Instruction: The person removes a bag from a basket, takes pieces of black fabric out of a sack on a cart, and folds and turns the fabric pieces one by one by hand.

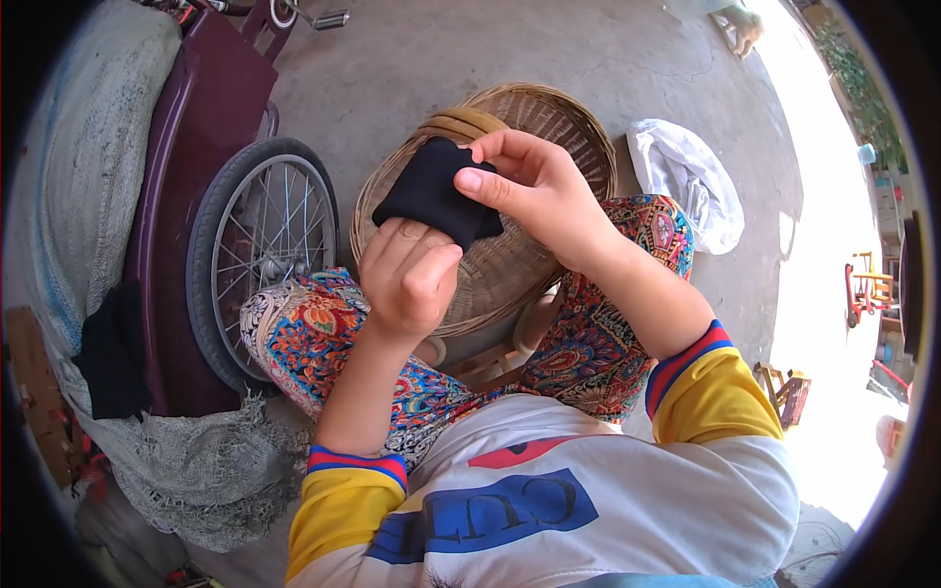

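A piece of black cloth (429,192), folded and soft like knit fabric, is held up above a round wicker basket (580,147). My left hand (412,276) grips it from below; the fingertips go in under its lower edge and are hidden there. On the upper right side, my right hand (541,192) pinches the cloth's edge between thumb and fingers. Behind the cloth, a tan curved band (465,122) crosses the basket near its far rim. The basket stands in front of my knees, which are in patterned trousers (598,333).
To the left, a spoked wheel (263,250) belongs to a maroon cart (196,127) with grey woven sacking (98,147). Another black cloth (113,353) hangs there. A white plastic bag (683,181) lies right of the basket. A small wooden stool (784,394) stands further right.
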### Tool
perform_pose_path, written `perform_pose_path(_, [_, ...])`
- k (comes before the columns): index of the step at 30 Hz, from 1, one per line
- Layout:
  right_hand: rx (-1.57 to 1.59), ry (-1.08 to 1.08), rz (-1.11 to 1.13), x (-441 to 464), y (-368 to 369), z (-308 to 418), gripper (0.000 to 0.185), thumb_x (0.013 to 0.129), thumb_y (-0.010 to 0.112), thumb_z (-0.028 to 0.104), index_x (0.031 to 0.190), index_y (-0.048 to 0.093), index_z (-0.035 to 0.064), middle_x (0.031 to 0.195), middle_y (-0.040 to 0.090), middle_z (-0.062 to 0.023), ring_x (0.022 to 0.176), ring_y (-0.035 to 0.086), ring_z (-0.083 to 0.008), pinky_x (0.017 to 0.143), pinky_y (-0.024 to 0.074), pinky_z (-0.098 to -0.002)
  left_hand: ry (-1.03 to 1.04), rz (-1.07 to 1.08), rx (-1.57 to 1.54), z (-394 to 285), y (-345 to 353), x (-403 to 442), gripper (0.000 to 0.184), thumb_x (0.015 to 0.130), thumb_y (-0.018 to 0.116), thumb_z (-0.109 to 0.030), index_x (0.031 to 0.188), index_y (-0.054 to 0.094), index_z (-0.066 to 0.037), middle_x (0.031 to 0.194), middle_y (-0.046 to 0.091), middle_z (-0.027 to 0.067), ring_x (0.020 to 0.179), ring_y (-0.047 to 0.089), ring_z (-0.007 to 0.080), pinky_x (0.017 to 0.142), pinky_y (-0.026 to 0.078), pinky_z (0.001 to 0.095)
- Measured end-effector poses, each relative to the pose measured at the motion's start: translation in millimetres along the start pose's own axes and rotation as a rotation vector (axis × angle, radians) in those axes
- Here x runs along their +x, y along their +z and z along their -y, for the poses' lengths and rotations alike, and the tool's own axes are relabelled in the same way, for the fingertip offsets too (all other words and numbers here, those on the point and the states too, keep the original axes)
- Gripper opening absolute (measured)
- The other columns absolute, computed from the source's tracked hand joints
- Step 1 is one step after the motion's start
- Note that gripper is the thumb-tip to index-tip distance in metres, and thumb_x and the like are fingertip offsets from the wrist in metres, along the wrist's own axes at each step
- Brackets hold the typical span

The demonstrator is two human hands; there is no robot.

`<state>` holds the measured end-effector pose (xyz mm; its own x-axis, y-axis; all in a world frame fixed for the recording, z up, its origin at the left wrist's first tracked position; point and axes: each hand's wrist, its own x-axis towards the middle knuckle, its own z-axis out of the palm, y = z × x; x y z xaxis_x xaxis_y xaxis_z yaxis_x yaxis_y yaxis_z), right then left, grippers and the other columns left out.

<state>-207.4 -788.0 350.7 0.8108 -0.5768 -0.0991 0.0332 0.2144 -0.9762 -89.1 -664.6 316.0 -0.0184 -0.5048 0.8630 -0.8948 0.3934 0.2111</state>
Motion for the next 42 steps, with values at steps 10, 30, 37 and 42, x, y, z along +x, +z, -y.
perform_pose_path(10, [-0.311,-0.665,-0.056,6,-6,-9,0.017,0.083,0.067,0.01,0.083,0.052,0.0021,0.08,0.057,-0.0051,0.1,0.061,-0.022,0.077,0.046,-0.032,-0.719,-0.251,-0.667,-14,7,-10,0.021,0.095,0.046,-0.016,0.11,0.035,-0.006,0.107,0.057,0.0159,0.101,0.055,0.0195,0.09,0.042,0.0369])
perform_pose_path(30, [-0.762,-0.814,0.007,0,-6,2,0.019,0.082,0.061,-0.001,0.082,0.042,0.0038,0.123,0.05,-0.0226,0.118,0.046,-0.0294,0.089,0.0344,-0.0373,-1.202,-0.207,-0.749,17,-37,12,0.017,0.094,0.047,-0.011,0.108,0.048,-0.003,0.092,0.064,0.0115,0.081,0.06,0.0158,0.074,0.046,0.0247])
perform_pose_path(37, [-0.554,-0.678,0.426,1,-11,10,0.023,0.084,0.065,0.005,0.081,0.042,0.0068,0.128,0.047,-0.0236,0.118,0.043,-0.0273,0.089,0.0359,-0.0361,-0.784,0.148,-0.967,17,-24,11,0.027,0.091,0.056,-0.018,0.112,0.051,-0.003,0.115,0.051,0.0105,0.11,0.048,0.0188,0.098,0.034,0.034])
perform_pose_path(42, [-0.32,-0.529,0.548,2,-20,9,0.021,0.085,0.067,0.015,0.084,0.047,0.0085,0.132,0.044,-0.0235,0.107,0.049,-0.0159,0.081,0.0408,-0.0299,-0.764,0.144,-1.425,13,-22,4,0.029,0.093,0.053,-0.019,0.115,0.038,-0.007,0.105,0.051,0.01,0.104,0.047,0.0163,0.094,0.035,0.032])
